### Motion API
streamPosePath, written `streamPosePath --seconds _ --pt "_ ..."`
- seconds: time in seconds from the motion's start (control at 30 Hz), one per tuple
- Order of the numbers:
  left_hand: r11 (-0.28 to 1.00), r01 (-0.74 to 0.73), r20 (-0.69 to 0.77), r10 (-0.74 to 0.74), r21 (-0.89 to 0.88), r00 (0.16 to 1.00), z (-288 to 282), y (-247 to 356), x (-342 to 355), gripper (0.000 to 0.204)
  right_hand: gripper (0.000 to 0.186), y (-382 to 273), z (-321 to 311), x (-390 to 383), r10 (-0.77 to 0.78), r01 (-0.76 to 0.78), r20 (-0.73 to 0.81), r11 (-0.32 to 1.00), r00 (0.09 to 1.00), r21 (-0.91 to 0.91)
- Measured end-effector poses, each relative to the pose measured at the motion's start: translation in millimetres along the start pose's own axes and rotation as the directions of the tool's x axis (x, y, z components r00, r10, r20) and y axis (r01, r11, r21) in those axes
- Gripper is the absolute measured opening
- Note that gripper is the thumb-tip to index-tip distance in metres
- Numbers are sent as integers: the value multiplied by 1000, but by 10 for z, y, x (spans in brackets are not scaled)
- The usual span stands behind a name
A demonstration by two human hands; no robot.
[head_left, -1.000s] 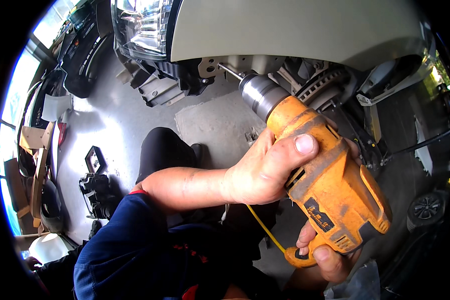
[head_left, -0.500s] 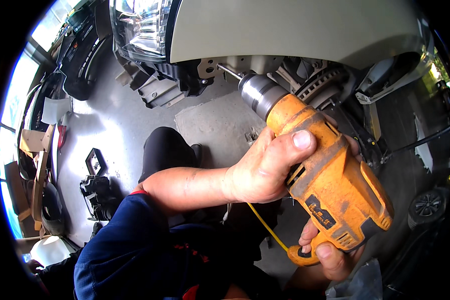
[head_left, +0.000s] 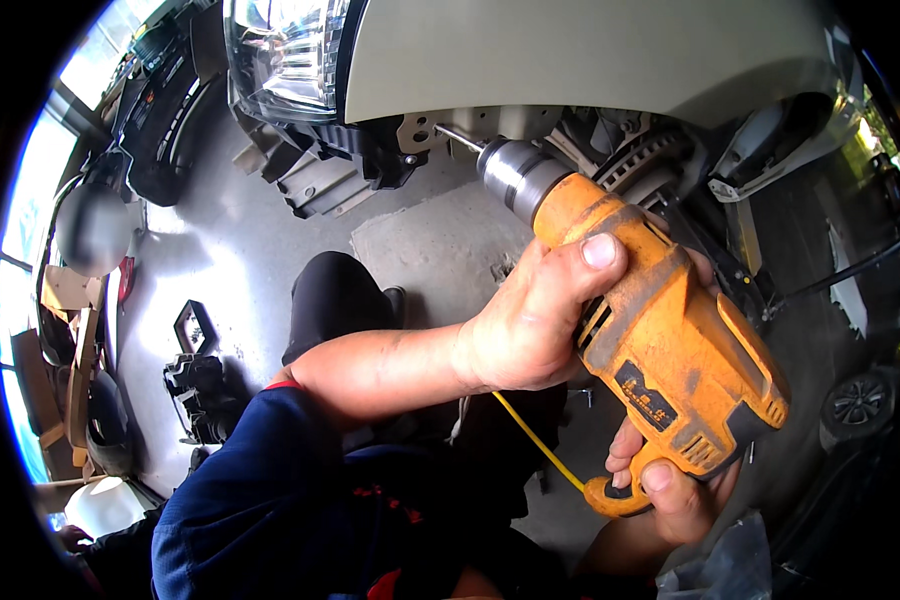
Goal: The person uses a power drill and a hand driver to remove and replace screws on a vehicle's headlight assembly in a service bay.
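My left hand [head_left: 535, 310] wraps round the front body of a worn orange corded drill [head_left: 670, 350], thumb on top. My right hand [head_left: 670, 495] grips its rear handle at the trigger. A steel chuck [head_left: 520, 180] holds a thin bit [head_left: 455, 137], which points up-left at a holed metal bracket [head_left: 416, 131]; I cannot tell whether its tip touches it. The bracket sits below a light car fender [head_left: 590, 55] and beside a headlight [head_left: 280, 55]. Right of the bit is an exposed brake disc [head_left: 642, 158]. A yellow cord [head_left: 535, 435] runs from the handle.
Black bumper parts [head_left: 170, 120] and boards [head_left: 80, 370] line the left wall. A black assembly [head_left: 195, 395] lies on the floor [head_left: 230, 260] by my leg [head_left: 335, 300]. A loose wheel [head_left: 855, 405] is at right. Another person's hand [head_left: 72, 535] shows at lower left.
The drill and both my hands have shifted slightly upward in the picture, with the bit still at the bracket. A blurred oval shape has appeared at the far left.
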State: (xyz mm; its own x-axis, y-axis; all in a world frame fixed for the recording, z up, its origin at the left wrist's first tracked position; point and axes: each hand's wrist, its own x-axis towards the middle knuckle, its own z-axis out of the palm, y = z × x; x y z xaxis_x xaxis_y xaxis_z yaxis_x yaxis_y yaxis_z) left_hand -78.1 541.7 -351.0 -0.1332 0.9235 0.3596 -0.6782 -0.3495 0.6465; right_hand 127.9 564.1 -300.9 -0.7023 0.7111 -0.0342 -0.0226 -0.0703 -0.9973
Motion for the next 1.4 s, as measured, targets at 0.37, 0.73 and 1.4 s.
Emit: streamPosePath --seconds 0.37,0.73,1.4 --pt "987 79 162 -101 138 982 438 -678 -469 42 60 756 -396 -761 245 -267 204 959 948 90" --pt "503 655 110 -832 564 544 274 -1432 195 57 76 2258 -384 -1150 142 -93 -160 955 977 282" --pt "-324 301 -442 -688 897 576 -2253 -26 -700 39 56 3298 -2205 -229 126 -430 -680 851 723 -300"
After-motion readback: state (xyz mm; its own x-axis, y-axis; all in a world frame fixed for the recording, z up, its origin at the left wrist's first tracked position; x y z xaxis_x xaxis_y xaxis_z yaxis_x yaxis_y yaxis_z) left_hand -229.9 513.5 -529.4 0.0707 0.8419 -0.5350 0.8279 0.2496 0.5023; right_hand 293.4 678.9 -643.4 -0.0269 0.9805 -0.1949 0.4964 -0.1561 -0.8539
